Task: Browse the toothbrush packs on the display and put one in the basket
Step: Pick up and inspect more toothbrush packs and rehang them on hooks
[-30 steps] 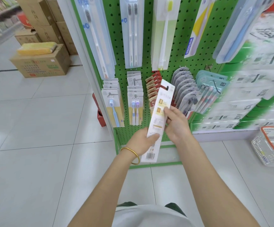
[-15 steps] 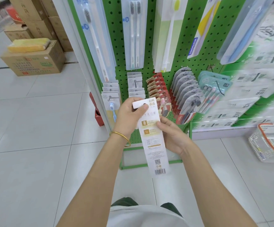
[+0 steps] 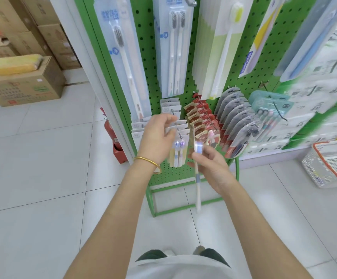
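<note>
Right hand [image 3: 210,168]: grips slim white-and-blue toothbrush pack [image 3: 198,190], edge-on, blurred. Left hand [image 3: 157,141]: curled against hanging white-carded packs [image 3: 178,152] on green pegboard display [image 3: 145,57]; hold cannot be told.

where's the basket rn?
Head view, far right edge: the basket sits on the floor tiles, right of the green pegboard display and beyond the right hand, which holds the toothbrush pack.
</note>
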